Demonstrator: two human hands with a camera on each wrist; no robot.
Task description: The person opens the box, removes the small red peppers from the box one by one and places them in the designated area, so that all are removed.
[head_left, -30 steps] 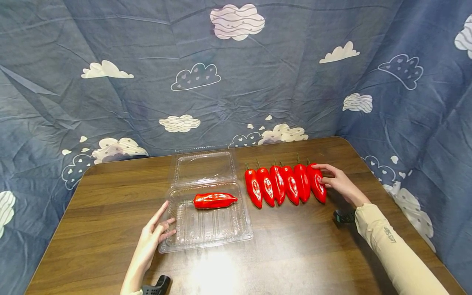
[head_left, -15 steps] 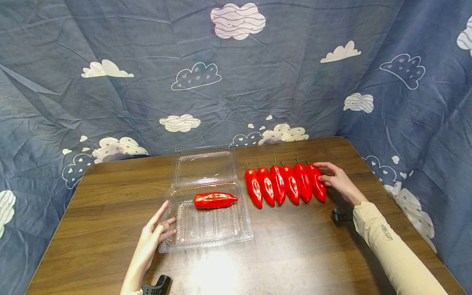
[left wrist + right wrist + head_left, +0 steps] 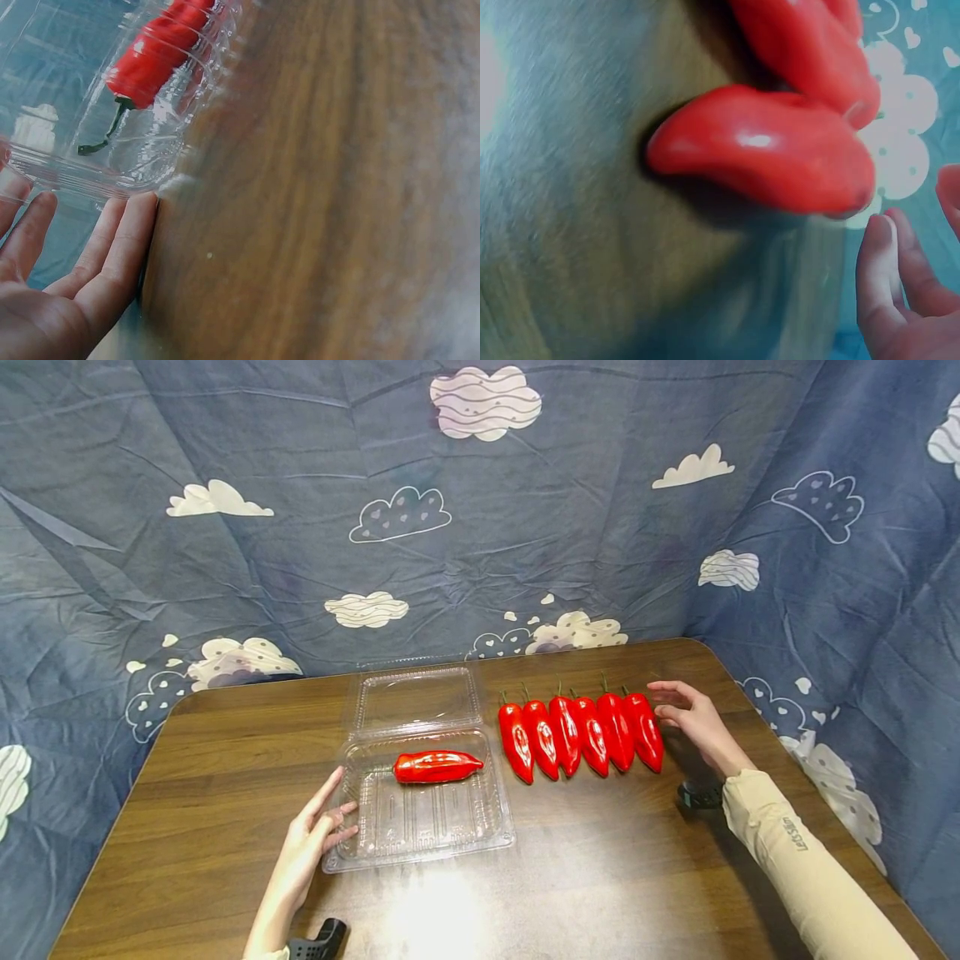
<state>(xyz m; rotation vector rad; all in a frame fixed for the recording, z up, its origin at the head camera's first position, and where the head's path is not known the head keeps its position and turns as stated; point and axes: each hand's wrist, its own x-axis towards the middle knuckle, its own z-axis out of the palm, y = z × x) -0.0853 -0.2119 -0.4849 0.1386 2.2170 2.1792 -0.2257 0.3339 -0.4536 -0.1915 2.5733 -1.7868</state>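
Observation:
A clear plastic clamshell box lies with its lid folded back. One red pepper lies crosswise inside, its green stem toward the left in the head view. My left hand rests its outstretched fingers against the box's left side; in the left wrist view the fingertips meet the rim. Right of the box, several red peppers stand in a row, stems pointing away. Beside the rightmost pepper is my right hand, fingers loosely bent and holding nothing; the right wrist view shows a gap between fingers and pepper.
The brown wooden table ends at a rounded back right corner. A dark blue cloth with white clouds hangs behind it and along the right. Each wrist wears a black device, such as the one under the right sleeve.
My right hand has let go of the rightmost pepper and moved slightly right. That pepper sits closer to its neighbour than a second ago. My left hand has stayed at the box.

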